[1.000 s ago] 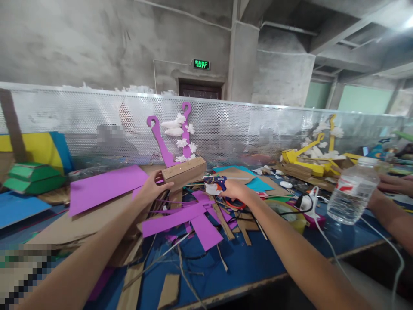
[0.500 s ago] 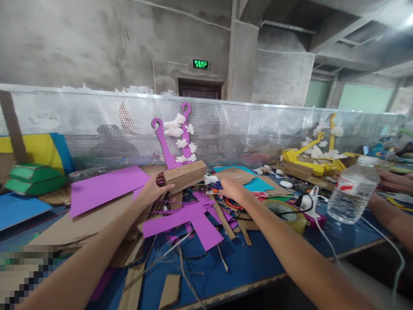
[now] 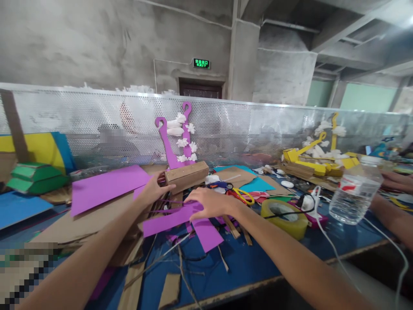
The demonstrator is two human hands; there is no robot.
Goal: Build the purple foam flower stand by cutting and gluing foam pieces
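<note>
My left hand [image 3: 155, 188] grips the near left end of a long brown cardboard box [image 3: 187, 176], thumb along its side. Just right of it, my right hand [image 3: 211, 202] reaches over a pile of purple paper strips [image 3: 169, 221], its thumb and fingers apart around the strip's end. Whether the fingertips press on the paper I cannot tell. Behind the box stands a purple hooked frame [image 3: 167, 146] with white tufts [image 3: 182, 143]. Scissors with yellow-and-red handles [image 3: 245, 196] lie beyond my right wrist.
A roll of clear yellowish tape [image 3: 298, 224], a plugged power strip [image 3: 318, 219] with white cables and a water bottle [image 3: 353, 193] stand at the right. Purple sheets [image 3: 108, 189] and a green cardboard shape [image 3: 37, 177] lie left. A perforated metal screen [image 3: 232, 129] runs behind. Another person's arm [image 3: 392, 215] enters at right.
My right hand has moved left and toward me, from the clutter beside the box to over the purple strips, uncovering the scissors. My left hand still holds the box in place.
</note>
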